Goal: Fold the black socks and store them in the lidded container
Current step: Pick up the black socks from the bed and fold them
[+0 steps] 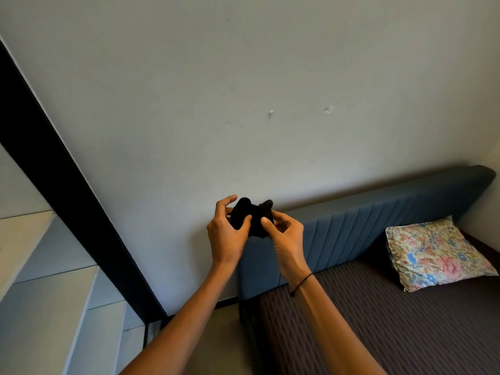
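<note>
A bunched pair of black socks [250, 215] is held up in the air in front of the grey wall, above the end of the bed's headboard. My left hand [226, 234] grips the left part of the bundle, thumb pressed on its front. My right hand [284, 234] pinches the right part between thumb and fingers; a thin black cord circles that wrist. No lidded container is in view.
A bed with a dark striped cover [378, 328] fills the lower right, backed by a blue padded headboard [365, 223]. A floral pillow [435, 255] lies at its far end. White cabinet fronts [54, 307] and a black vertical panel [67, 198] stand at left.
</note>
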